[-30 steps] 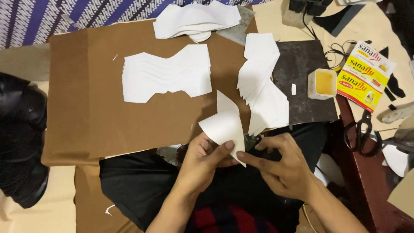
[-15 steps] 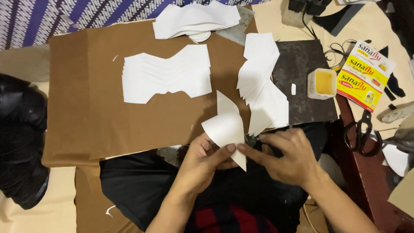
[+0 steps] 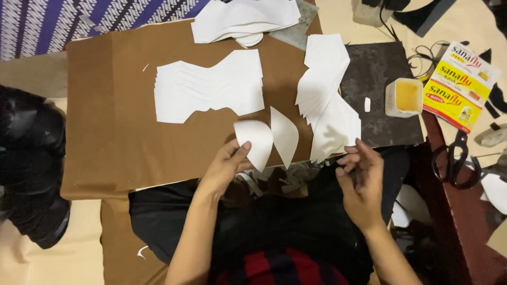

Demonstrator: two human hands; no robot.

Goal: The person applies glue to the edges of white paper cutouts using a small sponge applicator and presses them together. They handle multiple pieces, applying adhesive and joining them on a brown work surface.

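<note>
Left hand up at the near edge of the brown board, thumb and fingers pinched on a curved white piece, holding it by its lower left corner. The piece rises up and to the right of that hand, curled over like a half-dome (its far side cannot be seen). Just beside it to the right stands a second white piece, pointed at top and bottom, close against the first; whether the two touch is hard to tell.

Right hand sits well apart to the right, over the dark lap, fingers loosely spread and half curled, holding nothing. Its fingertips lie just below the lower edge of a fanned stack of white cut-outs, which spills from the board onto a dark slab.

Further up the board, left of centre, a neat pile of waisted white shapes, and beyond that, at the far edge, a looser heap of white pieces.

On the slab, a small tub of yellow stuff, with a yellow and red box just to its right. Black scissors lie on the dark red surface nearer the right hand's side. Scraps of white litter the lap between the two hands.
</note>
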